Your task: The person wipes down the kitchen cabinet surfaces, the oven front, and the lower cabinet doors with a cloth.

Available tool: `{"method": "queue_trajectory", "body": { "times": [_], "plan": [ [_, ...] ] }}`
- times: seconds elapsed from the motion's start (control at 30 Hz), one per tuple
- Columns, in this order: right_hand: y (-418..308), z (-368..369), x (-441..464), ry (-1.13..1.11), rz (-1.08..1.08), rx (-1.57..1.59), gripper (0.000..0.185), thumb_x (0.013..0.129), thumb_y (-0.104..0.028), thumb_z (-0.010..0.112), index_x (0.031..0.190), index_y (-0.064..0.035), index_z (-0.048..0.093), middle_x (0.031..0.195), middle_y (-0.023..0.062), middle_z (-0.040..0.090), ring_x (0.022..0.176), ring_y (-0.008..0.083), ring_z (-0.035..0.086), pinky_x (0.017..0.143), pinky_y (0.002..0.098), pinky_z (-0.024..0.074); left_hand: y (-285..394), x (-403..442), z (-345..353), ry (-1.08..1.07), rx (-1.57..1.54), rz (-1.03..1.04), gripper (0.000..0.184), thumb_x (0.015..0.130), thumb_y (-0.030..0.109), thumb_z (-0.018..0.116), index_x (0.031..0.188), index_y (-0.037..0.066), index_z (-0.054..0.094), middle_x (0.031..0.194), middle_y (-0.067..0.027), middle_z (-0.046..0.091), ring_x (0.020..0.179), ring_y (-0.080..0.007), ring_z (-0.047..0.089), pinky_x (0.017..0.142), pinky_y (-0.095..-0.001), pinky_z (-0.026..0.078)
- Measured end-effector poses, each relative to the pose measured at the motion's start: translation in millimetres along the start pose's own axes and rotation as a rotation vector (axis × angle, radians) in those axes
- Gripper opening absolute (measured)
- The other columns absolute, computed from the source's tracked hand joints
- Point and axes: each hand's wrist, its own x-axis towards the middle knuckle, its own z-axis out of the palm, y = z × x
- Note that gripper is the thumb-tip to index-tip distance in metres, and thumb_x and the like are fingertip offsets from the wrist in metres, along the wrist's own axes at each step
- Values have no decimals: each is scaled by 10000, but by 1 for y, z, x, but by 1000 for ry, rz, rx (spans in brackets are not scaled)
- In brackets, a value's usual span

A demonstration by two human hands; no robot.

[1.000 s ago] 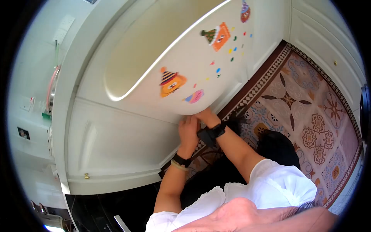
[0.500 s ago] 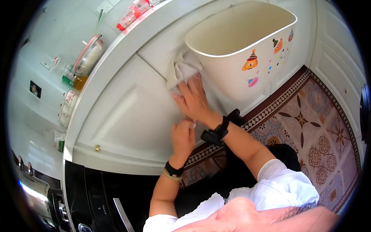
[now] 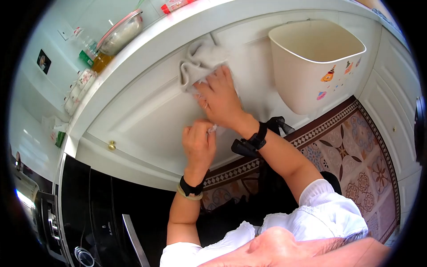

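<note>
A grey-white cloth [image 3: 200, 62] lies bunched against the white cabinet front [image 3: 147, 111]. My right hand [image 3: 220, 98] presses its lower part with the fingers on the fabric. Below and to the left of it, my left hand [image 3: 198, 141] is closed around a small, whitish crumpled piece that sticks out near the thumb; what it is stays unclear. The cream bin [image 3: 293, 66] with cartoon stickers hangs on the cabinet to the right of the cloth. Black bands circle both wrists.
On the counter [image 3: 151, 40] at the upper left stand a metal bowl [image 3: 122, 35], bottles and jars. A black oven [image 3: 100, 196] and a pot [image 3: 26, 191] are at the lower left. Patterned floor tiles [image 3: 342, 147] spread at the right.
From beneath the bin, both hands have come out to the left. The cloth has come into view under my right hand and moved left along the cabinet. The view has shifted, showing more counter.
</note>
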Motion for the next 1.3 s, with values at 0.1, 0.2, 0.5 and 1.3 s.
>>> {"method": "queue_trajectory", "body": {
  "times": [0.1, 0.2, 0.5, 1.3],
  "plan": [
    [-7, 18, -12, -145, -110, 32, 296, 843, -145, 630, 1127, -63, 652, 1145, 184, 569, 1246, 437, 461, 1102, 562, 280, -15, -18, -6, -59, 23, -44, 162, 781, -14, 681, 890, 57, 584, 885, -88, 647, 773, -315, 561, 713, -379, 426],
    [-6, 21, -33, -173, -129, -22, 328, 815, -106, 631, 1138, -51, 637, 1157, 185, 562, 1197, 432, 489, 1076, 545, 307, -29, -36, -5, -121, 23, -48, 165, 776, -12, 683, 898, 53, 591, 893, -100, 649, 794, -330, 577, 720, -392, 437],
    [31, -3, -6, 359, 147, -233, 152, 844, -76, 589, 956, 22, 556, 1027, 208, 519, 999, 416, 449, 955, 557, 313, -31, -11, 27, -56, -381, 76, 202, 750, -74, 668, 908, 26, 589, 924, -132, 655, 812, -342, 630, 708, -399, 498],
    [250, -257, -174, 1253, 913, 996, 476, 1044, -347, 439, 1397, -28, 433, 1322, 99, 537, 1212, 213, 505, 1032, 342, 410, 197, 10, 169, -823, -835, 86, 307, 845, 62, 695, 1141, 36, 619, 1262, -148, 610, 1108, -343, 588, 933, -401, 481]
  ]
}}
